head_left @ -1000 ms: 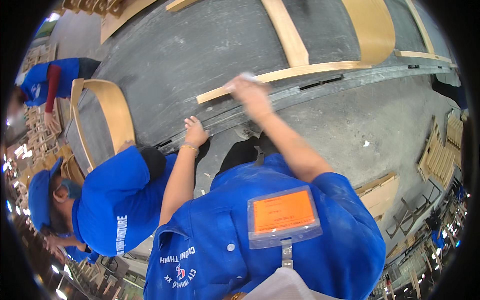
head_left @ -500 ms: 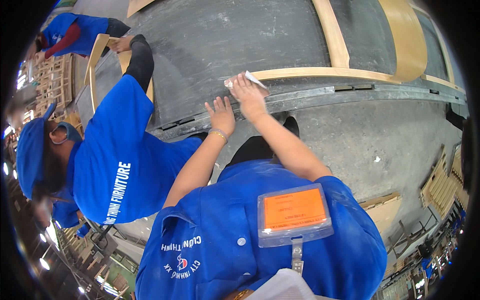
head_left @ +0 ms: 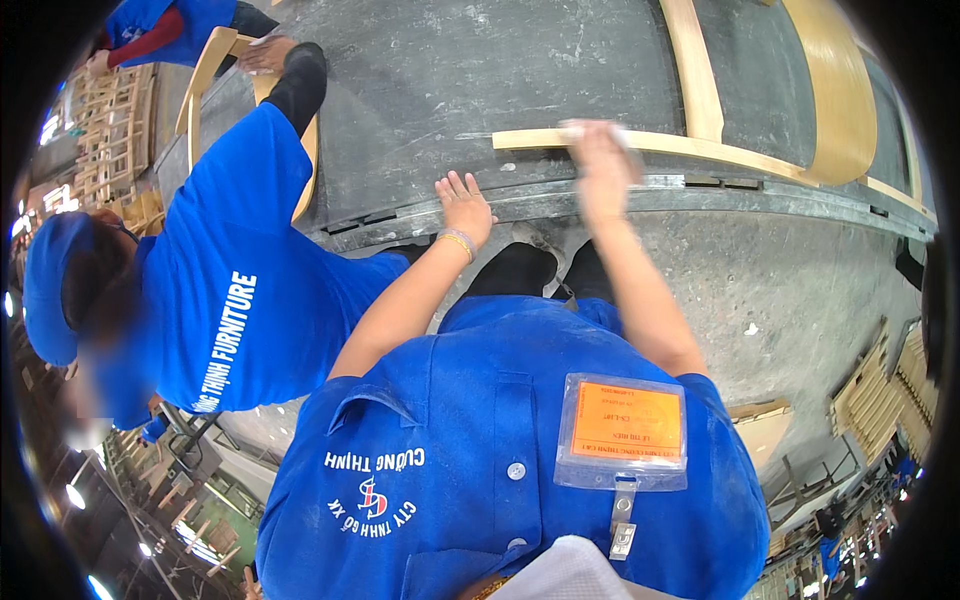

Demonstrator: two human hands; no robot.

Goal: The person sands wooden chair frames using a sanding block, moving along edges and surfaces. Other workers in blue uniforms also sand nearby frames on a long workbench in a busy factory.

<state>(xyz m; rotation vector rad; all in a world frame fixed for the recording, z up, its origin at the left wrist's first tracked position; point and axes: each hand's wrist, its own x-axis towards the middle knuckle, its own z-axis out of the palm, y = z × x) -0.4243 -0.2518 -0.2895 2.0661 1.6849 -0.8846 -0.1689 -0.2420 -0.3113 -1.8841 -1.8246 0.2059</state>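
My right hand (head_left: 604, 170), blurred by motion, presses a folded pale sheet of sandpaper (head_left: 572, 130) onto the long near rail of a light wooden furniture frame (head_left: 735, 151). The sheet is mostly hidden under my palm. A short stretch of the rail sticks out to the left of this hand. My left hand (head_left: 466, 214) holds nothing; its fingers are stretched out over the near edge of the dark worktable (head_left: 420, 120), apart from the frame. A crosspiece (head_left: 695, 70) and a wide curved wooden panel (head_left: 832, 95) join the rail farther right.
Close on my left a co-worker in a blue shirt (head_left: 235, 270) reaches to another wooden frame (head_left: 203, 85) on the table. A second person (head_left: 165, 35) bends at the far left. A metal strip (head_left: 650, 190) lines the table edge. Stacked wooden parts (head_left: 875, 385) stand at the right.
My right hand has slid rightward along the rail with the sandpaper, from its left end toward the crosspiece. My left hand has shifted slightly in view, still spread.
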